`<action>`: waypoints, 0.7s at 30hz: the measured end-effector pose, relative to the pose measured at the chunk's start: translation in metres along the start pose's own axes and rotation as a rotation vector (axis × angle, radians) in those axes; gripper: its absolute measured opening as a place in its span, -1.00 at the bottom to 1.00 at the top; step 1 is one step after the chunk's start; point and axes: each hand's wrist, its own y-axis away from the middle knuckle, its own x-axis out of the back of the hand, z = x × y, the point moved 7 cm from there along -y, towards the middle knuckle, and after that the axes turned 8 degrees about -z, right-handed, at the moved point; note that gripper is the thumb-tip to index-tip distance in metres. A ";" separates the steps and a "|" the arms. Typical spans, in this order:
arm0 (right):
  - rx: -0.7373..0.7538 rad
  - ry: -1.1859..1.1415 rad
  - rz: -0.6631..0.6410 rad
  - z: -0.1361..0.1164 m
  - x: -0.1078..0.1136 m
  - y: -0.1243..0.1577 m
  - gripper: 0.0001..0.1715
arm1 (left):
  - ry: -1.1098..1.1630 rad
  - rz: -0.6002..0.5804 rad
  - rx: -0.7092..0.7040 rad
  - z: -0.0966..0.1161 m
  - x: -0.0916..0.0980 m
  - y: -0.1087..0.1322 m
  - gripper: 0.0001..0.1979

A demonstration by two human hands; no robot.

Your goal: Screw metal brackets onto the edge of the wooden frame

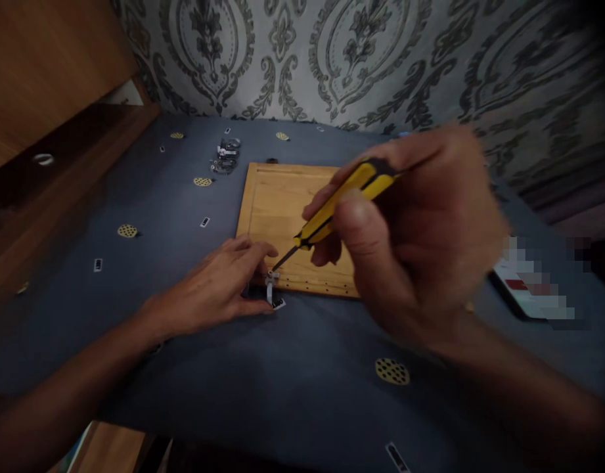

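So the small metal bracket [271, 284] sits right on the near edge of the wooden board [282, 203], close to the board's near left corner, with its lower end hanging down onto the blue counter [159, 217]. It's small and a bit blurry, so I can't make out its exact shape.

The screwdriver [341, 200] is the main thing here. Its long axis runs on a slant from upper right down to lower left, yellow and black handle up high, and the thin dark tip lands just on top of the bracket. So the bracket lies down and to the left of the right hand [420, 243], which is wrapped around the handle, thumb and fingers closed tight on it, held well above the board.

The left hand [218, 289] is the nearer one by far. It lies flat on the counter coming in from the left, fingers [255, 253] curled in, and the tips look pressed against the bracket from its left side.

Further out: a row of little holes [322, 284] runs along the board's near edge to the right of the bracket, a heap of metal parts [226, 156] lies well apart by the far left corner, and there's a pixelated flat thing [533, 289] off to the right
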 end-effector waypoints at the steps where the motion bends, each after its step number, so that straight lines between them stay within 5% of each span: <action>1: 0.050 -0.013 -0.013 -0.001 -0.004 -0.002 -0.84 | 0.014 0.000 0.002 0.001 0.000 0.000 -0.56; 4: 0.149 -0.071 -0.005 0.001 -0.010 -0.004 -0.85 | 0.038 0.003 0.010 0.002 0.001 0.000 -0.52; 12: -0.003 -0.002 -0.020 0.027 -0.021 -0.002 -0.81 | 0.008 0.032 0.023 -0.002 0.000 0.002 -0.41; 21: 0.013 -0.045 0.019 0.027 -0.019 -0.004 -0.73 | 0.007 0.025 0.002 0.000 -0.001 0.001 -0.42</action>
